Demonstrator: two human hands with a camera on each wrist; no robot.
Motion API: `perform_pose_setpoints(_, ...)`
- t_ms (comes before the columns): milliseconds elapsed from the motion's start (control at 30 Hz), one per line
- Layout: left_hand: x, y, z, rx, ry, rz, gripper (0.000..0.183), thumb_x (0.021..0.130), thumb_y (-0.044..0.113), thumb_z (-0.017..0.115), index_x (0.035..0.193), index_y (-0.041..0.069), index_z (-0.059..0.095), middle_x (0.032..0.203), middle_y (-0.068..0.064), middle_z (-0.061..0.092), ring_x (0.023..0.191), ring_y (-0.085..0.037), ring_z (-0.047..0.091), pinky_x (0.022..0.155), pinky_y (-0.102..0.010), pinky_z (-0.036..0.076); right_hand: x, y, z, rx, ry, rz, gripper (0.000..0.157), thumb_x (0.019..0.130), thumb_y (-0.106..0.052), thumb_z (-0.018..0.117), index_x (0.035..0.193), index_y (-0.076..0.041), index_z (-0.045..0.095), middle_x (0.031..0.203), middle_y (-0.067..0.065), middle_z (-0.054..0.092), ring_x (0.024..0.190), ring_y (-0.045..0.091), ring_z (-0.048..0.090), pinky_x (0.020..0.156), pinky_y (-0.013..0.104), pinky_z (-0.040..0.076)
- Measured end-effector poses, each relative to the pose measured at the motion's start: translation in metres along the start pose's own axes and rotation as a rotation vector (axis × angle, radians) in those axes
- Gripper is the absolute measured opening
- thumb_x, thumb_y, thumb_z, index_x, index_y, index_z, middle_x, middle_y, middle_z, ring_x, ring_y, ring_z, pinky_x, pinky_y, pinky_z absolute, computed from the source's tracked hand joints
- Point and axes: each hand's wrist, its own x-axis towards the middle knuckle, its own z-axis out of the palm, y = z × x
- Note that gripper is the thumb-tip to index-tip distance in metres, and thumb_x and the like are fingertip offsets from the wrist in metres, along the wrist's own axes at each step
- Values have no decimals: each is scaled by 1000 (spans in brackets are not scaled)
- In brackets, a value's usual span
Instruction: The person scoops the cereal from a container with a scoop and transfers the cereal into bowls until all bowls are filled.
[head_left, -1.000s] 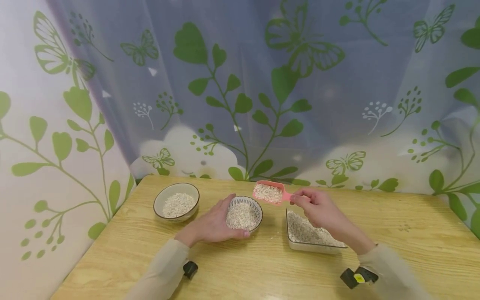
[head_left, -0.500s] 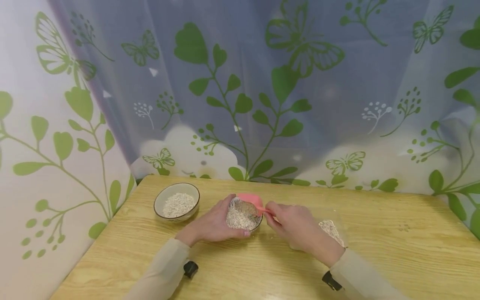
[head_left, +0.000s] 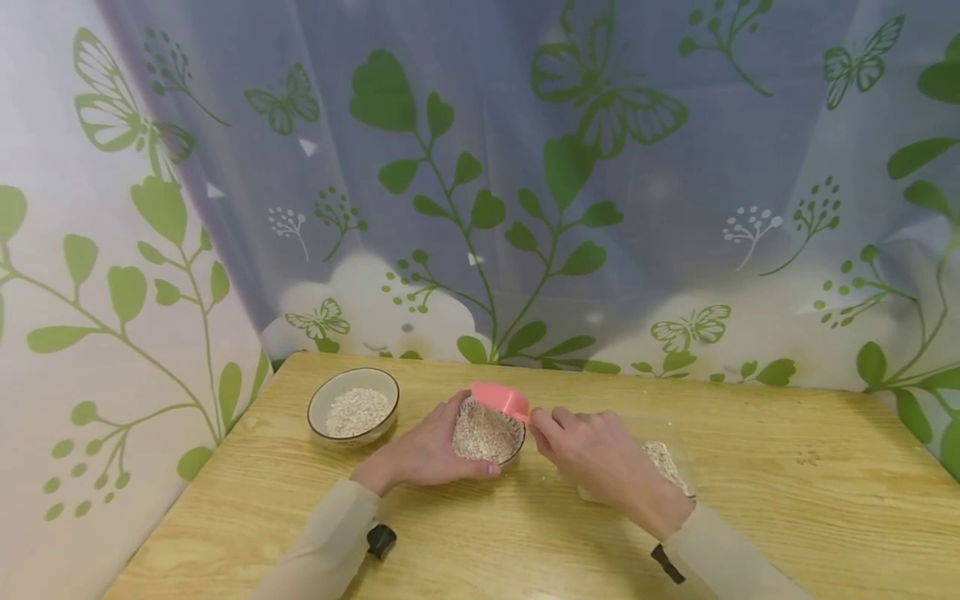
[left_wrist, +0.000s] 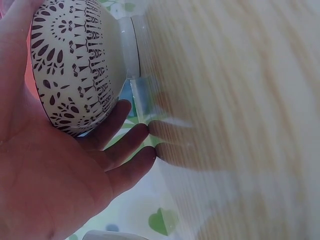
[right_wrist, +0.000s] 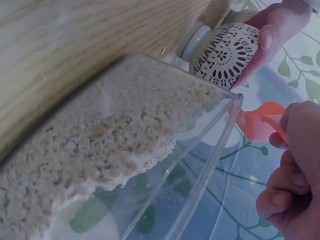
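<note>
My left hand [head_left: 423, 446] cups a small patterned bowl [left_wrist: 75, 60], thumb along the near side and fingers round the far side. Oat flakes [head_left: 483, 433] fill much of this bowl, which stands on the table. A pink scoop [head_left: 501, 398] is tipped over the bowl's far right rim, its underside turned up. By its handle, my right hand [head_left: 592, 450] grips the scoop; in the right wrist view curled fingers [right_wrist: 292, 180] show at the handle. Beneath my right forearm stands a clear rectangular container [right_wrist: 200, 165] of oat flakes, partly hidden in the head view.
A larger dark-rimmed bowl [head_left: 318, 400] with oat flakes stands left of my left hand. The wooden table [head_left: 480, 550] ends at a leaf-patterned curtain [head_left: 660, 208] at the back, with another patterned sheet [head_left: 82, 417] on the left side.
My right hand has swung the loaded scoop left from above the container to the small bowl and turned it over. Oats in the small bowl look higher. The left hand has stayed in place.
</note>
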Motion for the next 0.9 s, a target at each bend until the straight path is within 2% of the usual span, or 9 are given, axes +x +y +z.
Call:
perform_pose_setpoints(67, 0, 0, 0, 5, 0, -5, 128, 72, 72, 77, 165, 12, 13, 165, -19, 31, 151, -36, 35, 120, -60, 35, -1, 2, -2, 34, 16, 17, 40, 111, -26, 26, 90, -12, 57, 58, -7, 46, 48, -1, 20, 41, 12, 13)
perform_pose_setpoints(133, -1, 0, 0, 15, -4, -14, 129, 72, 74, 76, 165, 12, 12, 166, -19, 29, 152, -37, 33, 122, -60, 33, -3, 5, -4, 95, 6, 56, 29, 109, -24, 38, 93, -12, 59, 58, -7, 49, 48, -2, 20, 42, 12, 15)
perform_pose_setpoints(200, -1, 0, -1, 25, -10, -23, 129, 72, 75, 75, 165, 13, 11, 168, -19, 26, 154, -37, 30, 123, -60, 30, -5, 8, -7, 200, -38, 149, 16, 104, -21, 51, 93, -13, 61, 60, -9, 55, 49, -4, 21, 42, 12, 18)
perform_pose_setpoints(300, -1, 1, -1, 40, -18, -31, 129, 73, 76, 74, 166, 14, 10, 169, -20, 23, 156, -38, 26, 124, -60, 28, -9, 16, -16, 411, -153, 379, 4, 95, -16, 64, 92, -15, 64, 59, -11, 55, 49, -5, 21, 43, 13, 20)
perform_pose_setpoints(400, -2, 1, -1, 48, -19, -35, 129, 73, 76, 74, 166, 15, 9, 169, -20, 22, 156, -38, 25, 124, -60, 27, -14, 28, -29, 603, -263, 651, 8, 95, -16, 63, 88, -16, 65, 58, -9, 50, 48, -1, 25, 43, 17, 24)
perform_pose_setpoints(467, -2, 1, 0, 53, -16, -38, 129, 72, 77, 74, 166, 16, 9, 169, -21, 23, 156, -39, 26, 124, -61, 28, -20, 38, -39, 676, -320, 790, 12, 96, -17, 60, 84, -15, 63, 57, -8, 43, 48, 3, 29, 43, 19, 27)
perform_pose_setpoints(533, -2, 0, 0, 57, -16, -40, 129, 72, 78, 73, 166, 17, 8, 169, -21, 22, 156, -39, 25, 124, -61, 28, -27, 50, -49, 713, -359, 887, 14, 96, -20, 60, 84, -14, 64, 58, -7, 43, 49, 6, 34, 44, 21, 31)
perform_pose_setpoints(700, -2, 0, -1, 60, -20, -44, 130, 72, 80, 72, 166, 19, 7, 170, -19, 19, 157, -38, 20, 125, -61, 25, -55, 82, -68, 721, -425, 999, 22, 100, -25, 59, 84, -10, 65, 57, -7, 37, 51, 8, 33, 49, 27, 33)
perform_pose_setpoints(900, -3, 1, -2, 63, -20, -37, 131, 72, 79, 72, 166, 17, 6, 170, -20, 18, 157, -38, 20, 125, -61, 24, -85, 104, -81, 706, -534, 1062, 30, 100, -25, 55, 76, -7, 59, 56, -9, 29, 48, 6, 26, 45, 27, 32)
